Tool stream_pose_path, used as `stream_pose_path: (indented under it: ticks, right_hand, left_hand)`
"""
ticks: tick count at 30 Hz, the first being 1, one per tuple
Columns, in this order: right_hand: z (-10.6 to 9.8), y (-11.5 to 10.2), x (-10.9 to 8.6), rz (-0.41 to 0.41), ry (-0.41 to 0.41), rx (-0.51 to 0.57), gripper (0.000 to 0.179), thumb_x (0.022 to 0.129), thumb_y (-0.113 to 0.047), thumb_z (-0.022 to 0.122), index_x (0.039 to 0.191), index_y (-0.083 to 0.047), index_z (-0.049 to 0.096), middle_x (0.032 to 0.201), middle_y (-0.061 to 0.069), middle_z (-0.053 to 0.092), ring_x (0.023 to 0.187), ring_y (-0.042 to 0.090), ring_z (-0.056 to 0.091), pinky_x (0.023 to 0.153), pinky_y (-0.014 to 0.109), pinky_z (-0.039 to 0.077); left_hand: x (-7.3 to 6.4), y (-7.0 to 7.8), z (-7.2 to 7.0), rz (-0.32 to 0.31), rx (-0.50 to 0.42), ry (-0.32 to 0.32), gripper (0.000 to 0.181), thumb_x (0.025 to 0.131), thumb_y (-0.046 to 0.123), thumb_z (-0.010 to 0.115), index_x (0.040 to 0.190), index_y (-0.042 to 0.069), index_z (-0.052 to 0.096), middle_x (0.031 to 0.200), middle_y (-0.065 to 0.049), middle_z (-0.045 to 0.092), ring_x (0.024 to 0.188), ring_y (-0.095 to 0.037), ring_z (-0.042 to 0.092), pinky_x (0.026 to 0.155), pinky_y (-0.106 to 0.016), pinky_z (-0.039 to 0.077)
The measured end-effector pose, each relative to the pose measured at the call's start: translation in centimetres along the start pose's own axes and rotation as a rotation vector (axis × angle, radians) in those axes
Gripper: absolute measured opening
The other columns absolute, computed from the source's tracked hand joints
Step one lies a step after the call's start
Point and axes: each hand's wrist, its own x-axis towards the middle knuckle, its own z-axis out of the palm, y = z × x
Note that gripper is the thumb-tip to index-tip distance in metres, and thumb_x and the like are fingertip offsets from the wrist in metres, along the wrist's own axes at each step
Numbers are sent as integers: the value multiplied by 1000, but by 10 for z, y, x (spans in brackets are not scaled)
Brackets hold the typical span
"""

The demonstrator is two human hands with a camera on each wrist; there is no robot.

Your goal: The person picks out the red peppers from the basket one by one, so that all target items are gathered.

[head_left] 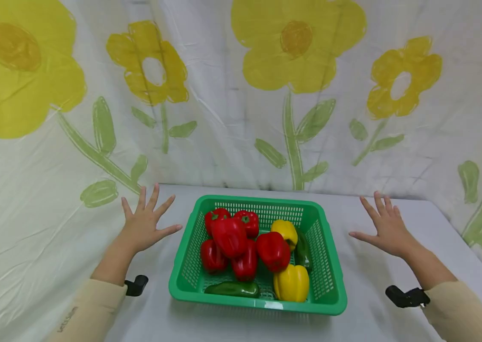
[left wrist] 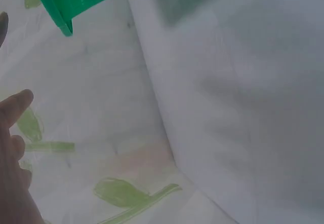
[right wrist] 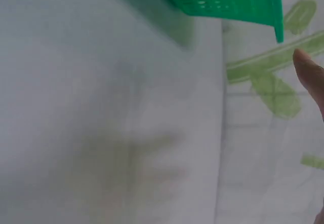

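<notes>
Between the two hands, a green plastic basket (head_left: 258, 301) with slotted walls stands on the white table. Several red bell peppers (head_left: 229, 236) are heaped in its left and middle part. On the right side lie two yellow bell peppers (head_left: 292, 283). One green chili pepper (head_left: 232, 289) lies along the front wall, and another green chili pepper (head_left: 303, 249) leans near the right wall. My left hand (head_left: 144, 225) hovers left of the basket, fingers spread, holding nothing. Mirroring it on the right, my right hand (head_left: 388, 230) is spread as well, apart from the basket. Both wrist views catch a basket corner.
A white tabletop (head_left: 369, 304) extends around the basket. Behind and to both sides hangs a pale curtain (head_left: 215, 142) painted with yellow flowers and green leaves. Each wrist carries a black camera mount, such as the left one (head_left: 137, 285).
</notes>
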Motion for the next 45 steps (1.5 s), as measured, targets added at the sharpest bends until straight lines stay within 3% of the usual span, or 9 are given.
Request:
stream_pose_path:
  ticks: [4, 8, 11, 17, 22, 29, 32, 38, 45]
  right_hand:
    - [-5, -18, 7, -10, -35, 167, 93, 83, -42, 65, 149, -4, 12, 151, 33, 3, 139, 50, -6, 107, 67, -4]
    - [-11, -44, 14, 21, -130, 278, 84, 87, -42, 59, 149, -4, 17, 151, 29, 15, 137, 50, 13, 104, 69, 16]
    - [-12, -61, 19, 25, -178, 303, 77, 90, -44, 55, 148, -8, 21, 150, 25, 23, 134, 49, 24, 97, 69, 29]
    - [-10, -87, 30, -23, -197, 379, 70, 89, -41, 57, 146, -9, 30, 149, 22, 29, 133, 47, 28, 97, 68, 31]
    - [-8, -108, 43, -66, -235, 545, 66, 88, -35, 61, 143, -8, 35, 147, 19, 35, 134, 43, 31, 103, 62, 29]
    - [-2, -136, 64, -105, -329, 755, 63, 88, -29, 62, 142, -9, 36, 143, 19, 41, 128, 41, 42, 98, 49, 43]
    - [1, -146, 70, -92, -391, 836, 62, 88, -29, 62, 141, -9, 37, 142, 20, 42, 127, 41, 43, 98, 47, 44]
    - [10, -163, 78, -36, -488, 904, 64, 87, -33, 62, 141, -8, 38, 140, 19, 44, 126, 34, 46, 103, 48, 40]
    - [19, -181, 84, -24, -537, 910, 68, 87, -38, 62, 142, -6, 37, 141, 21, 43, 125, 32, 46, 103, 48, 40]
  left_hand:
    - [-2, 11, 7, -20, -139, -1, 80, 84, 58, 52, 149, 20, 24, 155, -22, -1, 140, -46, -10, 98, -74, -13]
    - [-5, 24, 15, -77, -311, -61, 81, 85, 56, 54, 149, 18, 23, 154, -24, 8, 139, -49, -2, 97, -77, -6]
    - [-9, 34, 20, -97, -433, -96, 82, 85, 54, 55, 150, 17, 21, 153, -23, 16, 139, -50, 6, 99, -76, 5]
    - [-18, 50, 29, -126, -657, -115, 78, 89, 47, 55, 150, 18, 17, 153, -18, 23, 136, -43, 27, 99, -61, 36]
    - [-24, 61, 34, -191, -835, -139, 74, 90, 42, 55, 150, 19, 19, 153, -17, 24, 126, -43, 43, 79, -43, 55]
    - [-28, 72, 44, -248, -1027, -121, 63, 95, 24, 51, 149, 18, 20, 153, -18, 20, 128, -44, 40, 80, -46, 54]
    - [-28, 74, 47, -264, -1091, -118, 62, 95, 14, 48, 150, 20, 18, 154, -17, 17, 128, -45, 38, 79, -47, 54]
    - [-28, 74, 51, -275, -1115, -109, 69, 90, -1, 43, 150, 21, 17, 154, -18, 16, 132, -46, 32, 84, -51, 51]
    - [-28, 74, 51, -269, -1148, -118, 70, 88, -3, 40, 150, 20, 16, 154, -18, 14, 132, -46, 31, 86, -51, 50]
